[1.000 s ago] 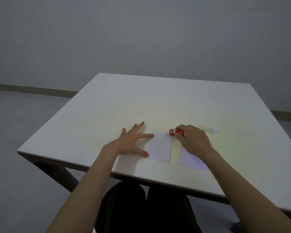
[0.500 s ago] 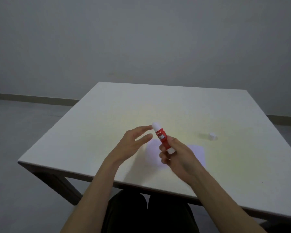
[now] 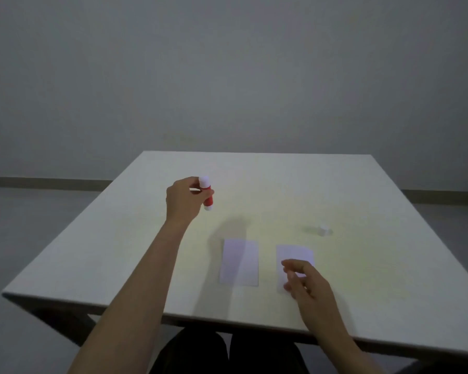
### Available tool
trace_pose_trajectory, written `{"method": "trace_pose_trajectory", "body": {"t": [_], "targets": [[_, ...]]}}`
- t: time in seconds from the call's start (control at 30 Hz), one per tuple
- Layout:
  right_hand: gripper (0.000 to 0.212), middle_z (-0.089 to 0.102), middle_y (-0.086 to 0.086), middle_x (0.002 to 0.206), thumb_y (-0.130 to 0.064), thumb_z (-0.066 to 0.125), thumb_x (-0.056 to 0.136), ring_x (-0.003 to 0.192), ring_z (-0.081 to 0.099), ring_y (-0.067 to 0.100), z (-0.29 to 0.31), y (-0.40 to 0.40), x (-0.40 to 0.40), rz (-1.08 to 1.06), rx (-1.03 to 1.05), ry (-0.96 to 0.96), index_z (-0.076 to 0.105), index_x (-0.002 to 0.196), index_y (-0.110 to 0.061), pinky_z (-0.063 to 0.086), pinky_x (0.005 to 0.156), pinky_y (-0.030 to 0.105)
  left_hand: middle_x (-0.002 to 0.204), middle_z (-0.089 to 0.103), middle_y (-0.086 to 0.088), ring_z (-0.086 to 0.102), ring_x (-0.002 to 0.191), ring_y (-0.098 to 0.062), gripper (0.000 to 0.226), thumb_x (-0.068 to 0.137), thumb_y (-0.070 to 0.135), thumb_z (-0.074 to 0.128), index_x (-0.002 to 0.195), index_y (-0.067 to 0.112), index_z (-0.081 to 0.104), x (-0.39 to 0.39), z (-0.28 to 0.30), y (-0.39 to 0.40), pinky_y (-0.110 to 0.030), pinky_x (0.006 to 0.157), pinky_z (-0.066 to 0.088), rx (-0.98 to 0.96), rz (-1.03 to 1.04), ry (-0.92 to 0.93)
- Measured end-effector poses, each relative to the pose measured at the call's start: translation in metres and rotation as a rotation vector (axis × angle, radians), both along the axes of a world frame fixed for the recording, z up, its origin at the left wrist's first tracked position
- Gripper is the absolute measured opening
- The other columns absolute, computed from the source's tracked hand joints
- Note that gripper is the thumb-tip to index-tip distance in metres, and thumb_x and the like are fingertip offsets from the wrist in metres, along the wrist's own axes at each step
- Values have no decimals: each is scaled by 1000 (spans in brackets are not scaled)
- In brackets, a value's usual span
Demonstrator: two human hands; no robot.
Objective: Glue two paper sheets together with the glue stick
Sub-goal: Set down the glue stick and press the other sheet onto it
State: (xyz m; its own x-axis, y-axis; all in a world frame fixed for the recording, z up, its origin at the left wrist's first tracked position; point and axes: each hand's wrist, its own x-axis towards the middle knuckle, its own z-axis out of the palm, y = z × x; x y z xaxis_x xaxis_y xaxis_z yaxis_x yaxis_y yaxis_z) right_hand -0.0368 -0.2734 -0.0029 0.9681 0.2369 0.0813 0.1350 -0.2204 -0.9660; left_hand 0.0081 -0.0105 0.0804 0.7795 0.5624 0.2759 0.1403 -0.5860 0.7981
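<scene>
Gripping the red glue stick (image 3: 208, 194) in left hand (image 3: 183, 198) fingers above the bench (image 3: 97, 252), label too blurred to read. Hovering right hand (image 3: 307, 282), loosely open, over right paper sheet (image 3: 295, 255); left sheet (image 3: 239, 262) beside; probably cap (image 3: 323, 230) nearby.

A red glue stick with white ends (image 3: 207, 193) is showing against the plain off-white tabletop (image 3: 281, 190); two pale lilac-white paper sheets (image 3: 239, 262) (image 3: 295, 254) and a small white cap (image 3: 323, 230) are blending in.
</scene>
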Motion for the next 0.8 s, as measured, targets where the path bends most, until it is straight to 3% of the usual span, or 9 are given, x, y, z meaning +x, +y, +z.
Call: {"method": "trace_pose_trajectory", "body": {"t": [0.17, 0.37, 0.5, 0.63, 0.73, 0.8], "targets": [[36, 65, -9, 93, -3, 54, 90, 79, 65, 19, -6, -6, -4, -47, -30, -108, 62, 86, -37, 45, 62, 10, 70, 74, -4, 54, 59, -11, 23, 81, 22, 62, 65, 6, 67, 17, -18, 10, -25, 61, 42, 1, 47, 86], [38, 65, -10, 91, 0, 54, 89, 75, 62, 9, -8, -1, -5, -26, -36, -170, 62, 82, -37, 44, 60, 7, 71, 75, -5, 57, 66, -12, 16, 76, 14, 63, 65, 3, 68, 21, -33, 11, -24, 60, 41, -23, 75, 140], [36, 65, -11, 89, -1, 59, 86, 77, 59, 8, -8, 1, -7, -9, -67, -203, 63, 79, -36, 44, 59, 10, 71, 75, -9, 63, 76, -15, 16, 76, 12, 62, 66, 1, 68, 20, -39, 11, -30, 68, 47, -41, 64, 141], [34, 60, -16, 90, -7, 66, 81, 75, 55, 5, -5, 5, -9, 61, -187, -251, 60, 80, -40, 39, 62, 6, 68, 74, -8, 53, 60, -10, 19, 78, 13, 60, 65, 1, 66, 15, -46, 8, -25, 62, 39, -59, 71, 127], [16, 57, -16, 92, -16, 69, 80, 76, 53, -1, -4, 14, -12, 134, -286, -324, 68, 86, -30, 41, 70, 14, 72, 75, -5, 56, 67, -11, 18, 79, 13, 60, 67, 1, 68, 12, -51, 8, -24, 62, 39, -86, 98, 101], [12, 61, -10, 96, -25, 68, 82, 87, 55, 7, -3, 24, -10, 185, -425, -409, 71, 93, -24, 40, 77, 27, 74, 75, -4, 60, 76, -12, 16, 79, 13, 61, 69, 2, 68, 12, -53, 8, -20, 62, 39, -99, 105, 96]]}}
